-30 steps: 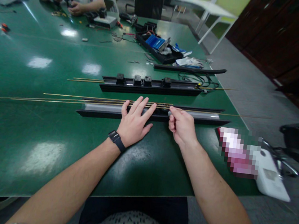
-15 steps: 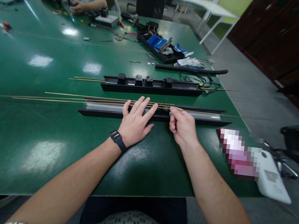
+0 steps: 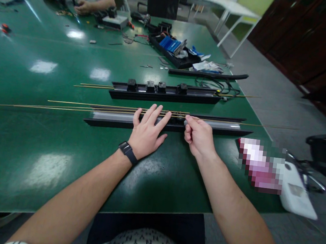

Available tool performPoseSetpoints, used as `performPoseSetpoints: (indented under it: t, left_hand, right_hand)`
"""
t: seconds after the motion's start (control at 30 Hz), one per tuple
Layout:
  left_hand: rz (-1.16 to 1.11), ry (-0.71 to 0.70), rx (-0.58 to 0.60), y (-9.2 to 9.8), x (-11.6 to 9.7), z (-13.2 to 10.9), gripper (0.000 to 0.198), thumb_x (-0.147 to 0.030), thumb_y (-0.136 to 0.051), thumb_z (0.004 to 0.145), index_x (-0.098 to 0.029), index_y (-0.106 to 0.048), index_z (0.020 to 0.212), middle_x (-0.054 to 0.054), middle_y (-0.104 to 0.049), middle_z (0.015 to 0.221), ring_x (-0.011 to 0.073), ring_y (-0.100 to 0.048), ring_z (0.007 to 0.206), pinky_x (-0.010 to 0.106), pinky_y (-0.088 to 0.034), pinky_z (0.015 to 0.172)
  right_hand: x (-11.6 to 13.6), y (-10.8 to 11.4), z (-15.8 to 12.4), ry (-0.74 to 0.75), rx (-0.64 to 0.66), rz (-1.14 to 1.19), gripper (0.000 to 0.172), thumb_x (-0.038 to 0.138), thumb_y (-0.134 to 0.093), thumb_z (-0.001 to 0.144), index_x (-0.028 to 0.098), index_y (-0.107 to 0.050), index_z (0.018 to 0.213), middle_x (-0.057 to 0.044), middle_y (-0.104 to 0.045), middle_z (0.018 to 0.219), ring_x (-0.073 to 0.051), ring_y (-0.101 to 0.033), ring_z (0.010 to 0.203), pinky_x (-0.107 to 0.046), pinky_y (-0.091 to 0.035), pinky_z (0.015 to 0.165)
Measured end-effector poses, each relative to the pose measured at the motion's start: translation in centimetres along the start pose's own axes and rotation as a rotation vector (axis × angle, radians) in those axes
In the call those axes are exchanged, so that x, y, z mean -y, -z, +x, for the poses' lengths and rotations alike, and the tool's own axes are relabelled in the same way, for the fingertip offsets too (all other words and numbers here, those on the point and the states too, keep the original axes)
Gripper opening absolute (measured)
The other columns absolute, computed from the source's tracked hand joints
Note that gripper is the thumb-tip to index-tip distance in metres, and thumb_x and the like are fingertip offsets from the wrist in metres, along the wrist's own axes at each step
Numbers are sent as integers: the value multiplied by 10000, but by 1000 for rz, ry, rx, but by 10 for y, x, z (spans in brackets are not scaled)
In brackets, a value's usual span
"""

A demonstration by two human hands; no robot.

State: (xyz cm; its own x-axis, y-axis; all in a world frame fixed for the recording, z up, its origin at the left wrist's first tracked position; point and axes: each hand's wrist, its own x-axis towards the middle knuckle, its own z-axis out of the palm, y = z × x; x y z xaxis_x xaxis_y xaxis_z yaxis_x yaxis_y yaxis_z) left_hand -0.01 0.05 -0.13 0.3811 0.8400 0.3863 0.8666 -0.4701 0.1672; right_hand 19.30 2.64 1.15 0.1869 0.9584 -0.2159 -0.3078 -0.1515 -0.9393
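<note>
**Two hands over the near channel, brass-coloured rods lying along it**

Landmark: the long, straight black channel with a pale grey inner floor [image 3: 174, 129], lying crosswise on the glossy green table [image 3: 72, 158]. Several thin, straight, brass-coloured rods [image 3: 73, 103] run lengthwise over it, overhanging its left end; one rod also shows past its right end. Laid nearly parallel, probably so they follow the channel's line.

Left hand [image 3: 146, 134]: palm down, fingers fanned across rods and channel, thumb out on the near side; nothing clasped. The spread looks suited to steadying several rods at once. Wrist low, forearm slanting in from the near left.

Right hand [image 3: 199, 136]: thumb and forefinger pinched, apparently on a rod, other fingers curled under. A small grey piece [image 3: 185, 122] shows by the fingertips; cannot tell whether it is gripped. Forearm comes in from the near right.

Beyond the channel: a similar black channel carrying four dark blocks [image 3: 166, 97].
</note>
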Motion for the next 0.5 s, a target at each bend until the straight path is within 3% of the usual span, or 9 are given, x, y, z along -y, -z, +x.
performPoseSetpoints:
  t: [0.5]
  left_hand:
    - [11, -2, 1, 1, -1, 1, 698, -426, -629, 973, -270, -416, 1620, 153, -375, 1711, 328, -291, 1612, 607, -116, 1276]
  right_hand:
    - [-1, 0, 0, 3, -10, 7, 350, 401, -860, 814, 201, -575, 788, 76, -526, 508, -59, -394, 311, -170, -218, 267]
